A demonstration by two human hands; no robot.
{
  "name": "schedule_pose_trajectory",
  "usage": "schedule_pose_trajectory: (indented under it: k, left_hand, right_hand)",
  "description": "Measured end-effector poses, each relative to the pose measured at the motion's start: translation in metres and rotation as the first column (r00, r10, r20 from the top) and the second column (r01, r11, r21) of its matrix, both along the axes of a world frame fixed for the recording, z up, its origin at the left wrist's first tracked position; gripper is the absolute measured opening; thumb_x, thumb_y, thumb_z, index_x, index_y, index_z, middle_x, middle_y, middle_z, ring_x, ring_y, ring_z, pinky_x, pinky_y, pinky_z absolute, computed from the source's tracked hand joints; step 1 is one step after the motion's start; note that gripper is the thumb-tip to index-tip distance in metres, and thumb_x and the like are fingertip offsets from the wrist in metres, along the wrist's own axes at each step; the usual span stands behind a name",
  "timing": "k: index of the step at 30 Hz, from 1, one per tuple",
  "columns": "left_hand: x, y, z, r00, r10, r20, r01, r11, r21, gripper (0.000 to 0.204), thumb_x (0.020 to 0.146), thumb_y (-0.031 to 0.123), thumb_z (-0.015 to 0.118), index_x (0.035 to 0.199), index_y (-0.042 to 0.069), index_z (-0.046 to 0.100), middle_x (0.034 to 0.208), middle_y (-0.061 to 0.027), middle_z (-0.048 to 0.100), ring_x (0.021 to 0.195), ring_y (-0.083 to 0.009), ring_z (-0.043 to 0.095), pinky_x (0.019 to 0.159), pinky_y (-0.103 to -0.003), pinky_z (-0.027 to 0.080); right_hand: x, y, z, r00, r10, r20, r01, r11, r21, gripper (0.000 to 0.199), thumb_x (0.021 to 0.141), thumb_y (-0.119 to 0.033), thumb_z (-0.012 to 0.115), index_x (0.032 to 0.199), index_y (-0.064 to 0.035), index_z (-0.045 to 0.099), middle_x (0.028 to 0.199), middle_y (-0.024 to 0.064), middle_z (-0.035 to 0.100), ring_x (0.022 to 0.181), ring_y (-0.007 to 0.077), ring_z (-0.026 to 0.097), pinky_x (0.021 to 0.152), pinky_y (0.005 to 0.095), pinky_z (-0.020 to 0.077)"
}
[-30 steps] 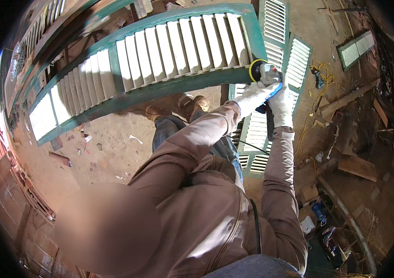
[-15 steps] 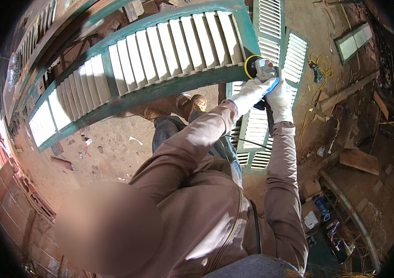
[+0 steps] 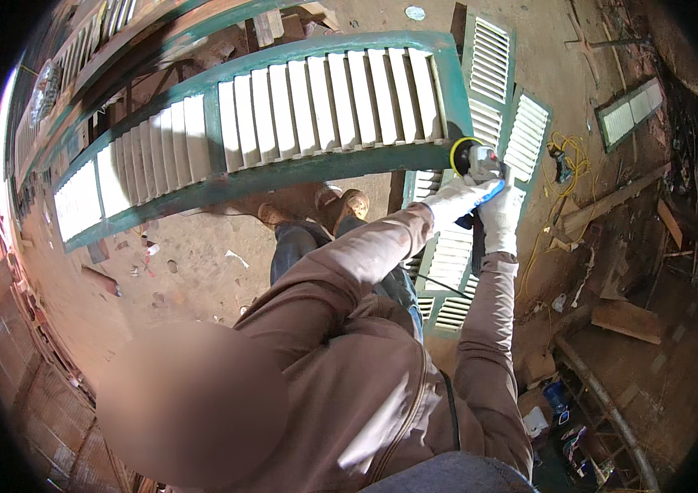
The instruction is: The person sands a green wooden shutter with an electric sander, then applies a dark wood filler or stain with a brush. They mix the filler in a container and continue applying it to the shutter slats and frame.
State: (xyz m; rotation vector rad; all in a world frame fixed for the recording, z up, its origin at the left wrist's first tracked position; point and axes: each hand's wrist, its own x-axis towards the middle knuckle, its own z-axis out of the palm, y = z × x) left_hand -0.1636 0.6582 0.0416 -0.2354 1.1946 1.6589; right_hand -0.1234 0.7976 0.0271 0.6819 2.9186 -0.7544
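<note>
A long green shutter with white louvres (image 3: 283,115) lies raised across the upper middle of the view. A hand-held power sander with a yellow-rimmed round pad (image 3: 470,158) sits against its lower right corner. Both my hands wear white gloves and grip this tool. My left hand (image 3: 454,201) reaches across from the left and holds the body. My right hand (image 3: 501,215) holds the rear, blue-edged handle just to the right. My brown sleeves and my shoes (image 3: 340,205) show below the shutter.
More green-and-white shutters (image 3: 488,70) lie on the dirt ground at right, some under my arms (image 3: 447,263). A yellow cable (image 3: 566,156), planks (image 3: 628,320), a long pipe (image 3: 603,403) and scrap lie at right. A brick wall (image 3: 4,345) runs along the left.
Both hands have kept hold of the sander at the shutter's lower right corner. Only the view has shifted a little.
</note>
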Motion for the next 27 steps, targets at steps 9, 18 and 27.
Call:
schedule_pose_trajectory:
  k: [9, 18, 27]
  left_hand:
    - [-0.014, 0.000, -0.048, 0.997, 0.015, -0.070, -0.023, 0.994, -0.111, 0.069, 0.093, 0.060, 0.065, 0.124, -0.001, 0.068, 0.106, -0.0124, 0.073, 0.096, -0.0194, 0.067, 0.081, -0.031, 0.051]
    - [-0.027, -0.005, -0.020, 0.993, 0.035, -0.115, -0.049, 0.992, -0.118, 0.065, 0.094, 0.056, 0.066, 0.123, -0.002, 0.067, 0.096, -0.0096, 0.073, 0.076, -0.0160, 0.073, 0.062, -0.028, 0.059]
    - [-0.089, -0.009, -0.036, 0.995, 0.099, 0.031, -0.101, 0.994, 0.042, 0.059, 0.098, 0.049, 0.066, 0.131, 0.000, 0.063, 0.106, -0.0042, 0.071, 0.093, -0.0116, 0.069, 0.079, -0.029, 0.057]
  right_hand:
    - [-0.029, -0.023, 0.011, 0.996, 0.063, 0.068, -0.066, 0.997, 0.038, 0.075, 0.083, -0.041, 0.079, 0.141, -0.0023, 0.051, 0.104, 0.0289, 0.072, 0.099, 0.0448, 0.070, 0.083, 0.0484, 0.0555]
    - [-0.043, -0.021, 0.020, 0.992, 0.064, 0.109, -0.063, 0.998, -0.015, 0.079, 0.080, -0.048, 0.082, 0.138, -0.0014, 0.053, 0.101, 0.0287, 0.072, 0.096, 0.0449, 0.071, 0.080, 0.0493, 0.0565]
    - [-0.109, -0.012, -0.016, 0.996, 0.087, 0.019, -0.088, 0.994, 0.067, 0.083, 0.081, -0.050, 0.079, 0.141, 0.0008, 0.052, 0.101, 0.0282, 0.072, 0.094, 0.0439, 0.072, 0.081, 0.0489, 0.0571]
